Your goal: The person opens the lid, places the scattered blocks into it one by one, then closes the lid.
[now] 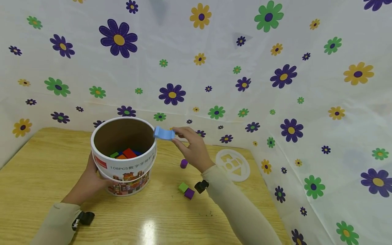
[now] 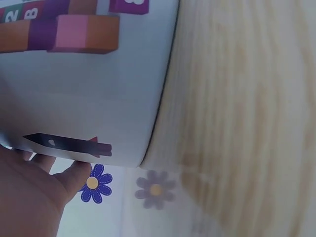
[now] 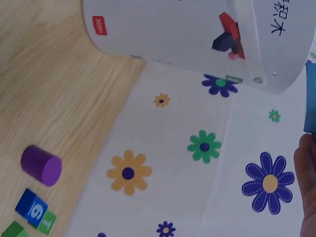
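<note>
The head view looks forward and down from above and behind the left hand [image 1: 92, 180] and the right hand [image 1: 193, 149], far enough back to frame both. The left wrist view lies sideways, very close to the bucket [image 1: 130, 166] beside the left hand. The right wrist view, also sideways, faces the bucket from farther off; it and the head view share the purple cylinder [image 1: 183, 163] below the right hand.

Glossy wood-grain table [image 1: 122, 217], smooth bucket [image 1: 125, 172], cloth sleeves [image 1: 237, 204]
</note>
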`<action>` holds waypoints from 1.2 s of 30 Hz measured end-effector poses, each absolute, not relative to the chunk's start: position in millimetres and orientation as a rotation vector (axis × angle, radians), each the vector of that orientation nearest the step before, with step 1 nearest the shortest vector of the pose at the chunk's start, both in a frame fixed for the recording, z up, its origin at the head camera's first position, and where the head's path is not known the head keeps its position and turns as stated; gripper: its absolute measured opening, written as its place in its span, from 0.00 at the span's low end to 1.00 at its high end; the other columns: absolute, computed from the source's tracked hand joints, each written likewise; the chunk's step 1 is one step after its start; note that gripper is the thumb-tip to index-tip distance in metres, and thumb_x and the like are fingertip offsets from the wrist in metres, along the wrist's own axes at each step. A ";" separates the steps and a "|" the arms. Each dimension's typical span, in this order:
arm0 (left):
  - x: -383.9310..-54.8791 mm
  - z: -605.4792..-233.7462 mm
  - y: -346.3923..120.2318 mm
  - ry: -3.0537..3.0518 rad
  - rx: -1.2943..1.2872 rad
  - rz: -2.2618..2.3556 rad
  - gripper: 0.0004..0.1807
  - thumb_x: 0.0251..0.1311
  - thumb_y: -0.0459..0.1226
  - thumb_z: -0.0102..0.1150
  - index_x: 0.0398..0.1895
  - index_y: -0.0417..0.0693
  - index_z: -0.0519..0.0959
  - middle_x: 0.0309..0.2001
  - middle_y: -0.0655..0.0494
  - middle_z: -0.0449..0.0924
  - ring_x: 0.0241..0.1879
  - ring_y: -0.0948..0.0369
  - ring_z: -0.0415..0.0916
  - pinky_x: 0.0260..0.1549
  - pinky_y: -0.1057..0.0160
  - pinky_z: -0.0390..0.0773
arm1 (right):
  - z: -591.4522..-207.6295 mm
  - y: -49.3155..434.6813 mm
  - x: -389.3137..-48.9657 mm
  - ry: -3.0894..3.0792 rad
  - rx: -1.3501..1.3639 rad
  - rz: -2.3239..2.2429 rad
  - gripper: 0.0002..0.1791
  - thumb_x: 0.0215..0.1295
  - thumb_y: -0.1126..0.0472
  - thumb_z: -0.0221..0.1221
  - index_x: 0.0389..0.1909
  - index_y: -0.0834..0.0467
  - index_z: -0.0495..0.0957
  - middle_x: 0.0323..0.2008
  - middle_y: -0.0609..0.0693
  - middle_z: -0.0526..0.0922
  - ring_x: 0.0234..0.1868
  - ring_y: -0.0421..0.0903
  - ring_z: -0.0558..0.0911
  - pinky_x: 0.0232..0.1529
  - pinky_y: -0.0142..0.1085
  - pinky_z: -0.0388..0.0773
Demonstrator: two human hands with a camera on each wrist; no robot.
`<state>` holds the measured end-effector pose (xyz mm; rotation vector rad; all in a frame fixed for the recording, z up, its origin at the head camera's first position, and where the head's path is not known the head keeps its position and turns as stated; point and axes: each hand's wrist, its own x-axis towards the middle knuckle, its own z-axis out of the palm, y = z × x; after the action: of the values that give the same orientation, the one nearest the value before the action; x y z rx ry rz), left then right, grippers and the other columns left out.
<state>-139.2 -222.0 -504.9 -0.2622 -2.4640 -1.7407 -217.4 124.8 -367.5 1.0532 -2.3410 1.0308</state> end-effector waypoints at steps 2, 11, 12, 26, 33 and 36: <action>-139.5 -503.8 -221.2 -2.469 -0.258 -1.745 0.77 0.47 0.34 0.83 0.82 0.72 0.29 0.77 0.36 0.49 0.72 0.30 0.53 0.60 0.16 0.57 | -364.7 118.7 -216.9 -2.332 1.073 1.044 0.21 0.73 0.61 0.63 0.64 0.59 0.79 0.56 0.52 0.83 0.54 0.48 0.84 0.60 0.29 0.80; -142.5 -503.6 -217.9 -2.470 -0.256 -1.755 0.77 0.46 0.36 0.84 0.82 0.74 0.29 0.77 0.37 0.49 0.71 0.31 0.53 0.60 0.17 0.59 | -362.1 94.3 -217.5 -2.302 1.181 1.097 0.21 0.72 0.63 0.64 0.63 0.62 0.79 0.57 0.54 0.84 0.57 0.49 0.84 0.62 0.27 0.78; -143.0 -503.6 -217.6 -2.460 -0.263 -1.766 0.76 0.46 0.36 0.84 0.82 0.75 0.30 0.77 0.39 0.49 0.72 0.32 0.53 0.60 0.17 0.59 | -361.9 91.9 -217.7 -2.305 1.186 1.102 0.21 0.72 0.63 0.64 0.63 0.63 0.79 0.57 0.53 0.84 0.57 0.48 0.84 0.62 0.27 0.78; -143.2 -504.4 -217.0 -2.422 -0.289 -1.764 0.75 0.47 0.34 0.83 0.82 0.74 0.31 0.78 0.43 0.49 0.72 0.32 0.53 0.60 0.18 0.61 | -353.9 69.1 -217.4 -2.445 1.220 0.963 0.22 0.69 0.60 0.67 0.62 0.60 0.81 0.55 0.50 0.85 0.53 0.43 0.84 0.61 0.26 0.78; -139.1 -505.3 -220.1 -2.473 -0.213 -1.775 0.76 0.47 0.34 0.83 0.81 0.76 0.30 0.76 0.33 0.50 0.72 0.27 0.51 0.60 0.15 0.53 | -341.0 56.7 -215.2 -2.561 1.253 0.903 0.21 0.72 0.57 0.65 0.64 0.57 0.80 0.56 0.48 0.84 0.48 0.38 0.81 0.52 0.20 0.76; -138.3 -505.1 -221.1 -2.468 -0.213 -1.767 0.76 0.47 0.34 0.83 0.81 0.75 0.30 0.75 0.32 0.51 0.72 0.27 0.51 0.60 0.14 0.52 | -338.1 49.0 -212.2 -2.628 1.237 0.855 0.21 0.73 0.55 0.64 0.64 0.55 0.81 0.58 0.46 0.84 0.51 0.37 0.81 0.53 0.21 0.76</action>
<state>-138.3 -221.1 -505.1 -0.2131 -2.4680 -1.7674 -212.2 49.0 -338.1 1.2373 -2.6277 0.8554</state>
